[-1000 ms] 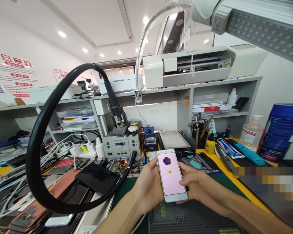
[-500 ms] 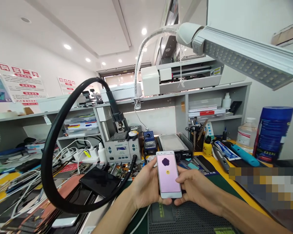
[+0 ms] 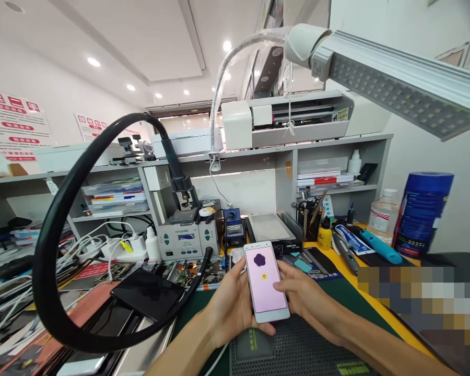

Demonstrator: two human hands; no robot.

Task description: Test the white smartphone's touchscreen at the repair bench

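Both the left hand and right hand grasp a lit white phone.

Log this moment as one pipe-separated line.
left hand: holds white phone | right hand: thumb over lit pink screen | nearby: dark perforated mat

Bare left hand and bare right hand were slim, long-fingered. Left forearm and right forearm were bare too, slender, smooth-outlined, narrowing toward the hands.
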